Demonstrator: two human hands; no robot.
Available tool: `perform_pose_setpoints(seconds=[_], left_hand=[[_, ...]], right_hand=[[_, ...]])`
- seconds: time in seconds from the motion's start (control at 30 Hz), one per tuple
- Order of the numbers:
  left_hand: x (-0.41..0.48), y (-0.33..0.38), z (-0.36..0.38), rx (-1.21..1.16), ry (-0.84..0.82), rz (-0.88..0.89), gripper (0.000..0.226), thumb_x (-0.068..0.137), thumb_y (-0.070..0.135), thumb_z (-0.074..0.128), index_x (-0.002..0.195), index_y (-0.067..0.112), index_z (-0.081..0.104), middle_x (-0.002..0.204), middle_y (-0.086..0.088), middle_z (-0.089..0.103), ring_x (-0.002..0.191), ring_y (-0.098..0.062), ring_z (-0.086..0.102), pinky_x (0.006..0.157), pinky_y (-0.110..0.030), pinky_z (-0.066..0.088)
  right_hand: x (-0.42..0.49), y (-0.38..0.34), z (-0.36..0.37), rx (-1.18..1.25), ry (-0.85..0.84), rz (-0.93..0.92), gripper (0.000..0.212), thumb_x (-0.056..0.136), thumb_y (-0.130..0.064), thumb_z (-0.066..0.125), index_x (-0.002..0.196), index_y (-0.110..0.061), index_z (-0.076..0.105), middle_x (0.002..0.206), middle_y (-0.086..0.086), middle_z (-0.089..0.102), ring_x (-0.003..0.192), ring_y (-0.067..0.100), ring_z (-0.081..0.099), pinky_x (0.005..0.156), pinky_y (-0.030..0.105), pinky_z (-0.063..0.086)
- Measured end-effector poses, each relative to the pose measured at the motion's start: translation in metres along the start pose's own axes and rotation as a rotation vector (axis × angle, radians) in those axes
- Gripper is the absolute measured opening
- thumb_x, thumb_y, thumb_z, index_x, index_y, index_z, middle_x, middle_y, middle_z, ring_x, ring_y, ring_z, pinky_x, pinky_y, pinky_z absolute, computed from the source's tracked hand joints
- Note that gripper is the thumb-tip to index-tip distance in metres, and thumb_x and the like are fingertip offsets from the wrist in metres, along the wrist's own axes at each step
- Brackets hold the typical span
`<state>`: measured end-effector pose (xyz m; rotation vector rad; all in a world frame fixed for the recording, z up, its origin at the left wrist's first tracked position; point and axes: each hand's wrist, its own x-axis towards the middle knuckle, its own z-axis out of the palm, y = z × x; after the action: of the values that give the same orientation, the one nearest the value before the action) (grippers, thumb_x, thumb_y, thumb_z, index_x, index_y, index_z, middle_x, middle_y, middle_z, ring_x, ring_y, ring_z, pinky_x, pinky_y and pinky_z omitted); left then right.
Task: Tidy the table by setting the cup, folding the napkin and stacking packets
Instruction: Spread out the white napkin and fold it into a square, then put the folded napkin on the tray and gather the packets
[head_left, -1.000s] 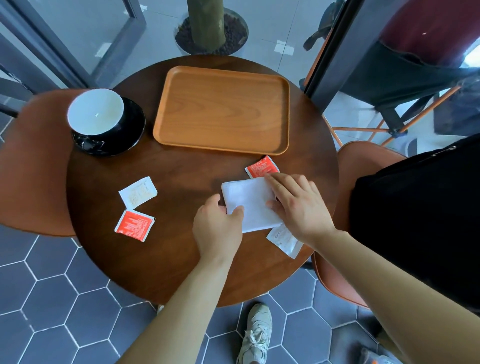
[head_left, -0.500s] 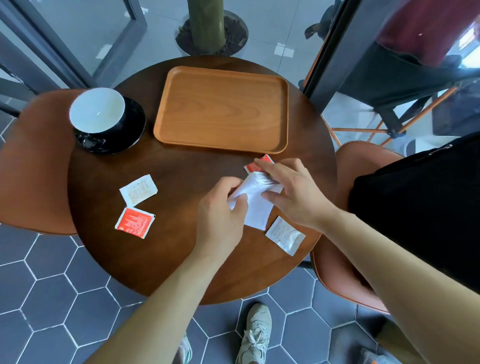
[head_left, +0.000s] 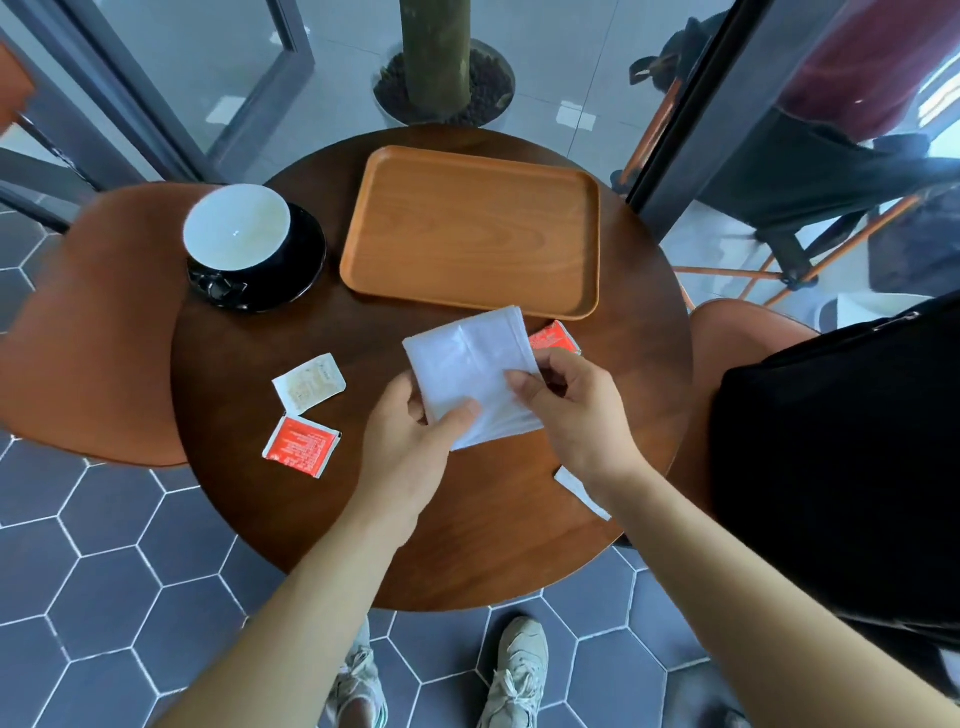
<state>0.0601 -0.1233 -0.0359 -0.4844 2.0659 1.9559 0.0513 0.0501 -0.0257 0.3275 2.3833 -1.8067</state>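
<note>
Head view: white napkin (head_left: 467, 364) is held between both hands over the near-middle of the round table (head_left: 467, 545), its far edge overlapping the near rim of the wooden tray (head_left: 470, 234) in frame. Left hand (head_left: 410, 457) is clamped on the napkin's near-left edge, with the thumb on top and the fingers curled under. Right hand (head_left: 576, 415) is pinched on the right edge, thumb against curled fingers. Cup (head_left: 237, 227) is seated upright on a black saucer (head_left: 306, 260) at the table's far left, just beside the tray. One white packet (head_left: 309, 383) and one red packet (head_left: 301, 447) are laid left of the hands, corners nearly touching. A second red packet (head_left: 555, 336) is partly hidden behind the napkin and right hand — a second white packet (head_left: 582, 491) is mostly covered by the right wrist.
</note>
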Motion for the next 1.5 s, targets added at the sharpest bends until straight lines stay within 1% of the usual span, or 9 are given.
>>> perform_pose_setpoints(seconds=[0.17,0.43,0.6,0.77,0.97,1.13,1.23,1.4,1.5], left_hand=[[0.011,0.003,-0.027,0.167,0.096,0.124,0.044,0.09,0.012,0.071,0.13,0.027,0.061,0.099,0.023,0.071,0.093,0.009,0.068,0.067,-0.007,0.051],[0.028,0.02,-0.073,0.294,0.06,0.216,0.035,0.091,0.016,0.069,0.122,0.031,0.064,0.091,0.042,0.065,0.091,0.014,0.063,0.067,-0.002,0.046],[0.049,0.038,-0.084,0.324,0.023,0.215,0.044,0.089,0.018,0.071,0.131,0.028,0.062,0.098,0.019,0.071,0.09,0.002,0.067,0.077,-0.011,0.051],[0.082,0.056,-0.071,0.41,0.058,0.273,0.046,0.089,0.019,0.071,0.134,0.024,0.061,0.098,0.021,0.065,0.092,-0.001,0.063,0.077,-0.004,0.042],[0.134,0.072,-0.041,0.491,0.137,0.32,0.046,0.091,0.018,0.069,0.135,0.023,0.059,0.112,0.006,0.068,0.102,-0.014,0.062,0.091,-0.032,0.052],[0.168,0.067,-0.019,0.558,0.176,0.269,0.049,0.093,0.018,0.069,0.14,0.018,0.056,0.129,-0.002,0.065,0.118,-0.019,0.06,0.105,-0.033,0.048],[0.181,0.059,-0.015,0.675,0.2,0.279,0.049,0.095,0.018,0.068,0.142,0.017,0.054,0.127,-0.005,0.063,0.117,-0.019,0.059,0.094,-0.014,0.035],[0.183,0.052,-0.018,0.895,0.207,0.441,0.049,0.087,0.017,0.076,0.133,0.013,0.061,0.124,-0.013,0.054,0.109,-0.029,0.057,0.093,-0.038,0.052],[0.178,0.048,-0.027,1.0,0.15,0.675,0.038,0.082,0.021,0.08,0.117,0.012,0.069,0.121,-0.013,0.058,0.111,-0.031,0.056,0.089,-0.04,0.052]], right_hand=[[-0.003,-0.003,0.024,0.023,0.005,0.076,0.019,0.086,-0.026,0.074,0.105,-0.026,0.071,0.09,-0.002,0.076,0.086,0.021,0.071,0.08,0.048,0.059],[-0.002,-0.023,0.059,0.034,0.082,0.065,0.048,0.079,-0.011,0.079,0.104,-0.05,0.066,0.092,-0.007,0.075,0.082,0.019,0.073,0.063,0.039,0.064],[0.009,-0.038,0.071,0.008,0.183,0.052,0.047,0.077,-0.01,0.079,0.103,-0.046,0.063,0.094,-0.015,0.076,0.085,0.012,0.074,0.064,0.035,0.064],[0.046,-0.045,0.067,-0.01,0.22,0.064,0.041,0.08,-0.013,0.078,0.112,-0.034,0.063,0.091,-0.017,0.075,0.079,0.008,0.073,0.067,0.038,0.063],[0.118,-0.044,0.051,-0.119,0.185,0.044,0.047,0.08,-0.022,0.078,0.121,-0.035,0.059,0.087,-0.01,0.073,0.075,0.009,0.071,0.071,0.04,0.062],[0.164,-0.039,0.042,-0.272,0.126,0.002,0.043,0.083,-0.03,0.073,0.124,-0.03,0.059,0.083,-0.019,0.065,0.075,-0.006,0.063,0.058,0.01,0.05],[0.18,-0.033,0.045,-0.358,0.08,-0.034,0.042,0.086,-0.028,0.069,0.126,-0.024,0.058,0.083,-0.019,0.064,0.074,0.003,0.065,0.064,0.021,0.055],[0.181,-0.026,0.05,-0.581,0.043,-0.119,0.062,0.084,-0.021,0.074,0.139,-0.019,0.044,0.12,0.004,0.06,0.098,0.028,0.064,0.075,0.037,0.056],[0.175,-0.027,0.043,-0.832,0.069,-0.415,0.069,0.079,-0.019,0.08,0.139,-0.011,0.047,0.134,0.01,0.05,0.108,0.034,0.054,0.089,0.043,0.052]])
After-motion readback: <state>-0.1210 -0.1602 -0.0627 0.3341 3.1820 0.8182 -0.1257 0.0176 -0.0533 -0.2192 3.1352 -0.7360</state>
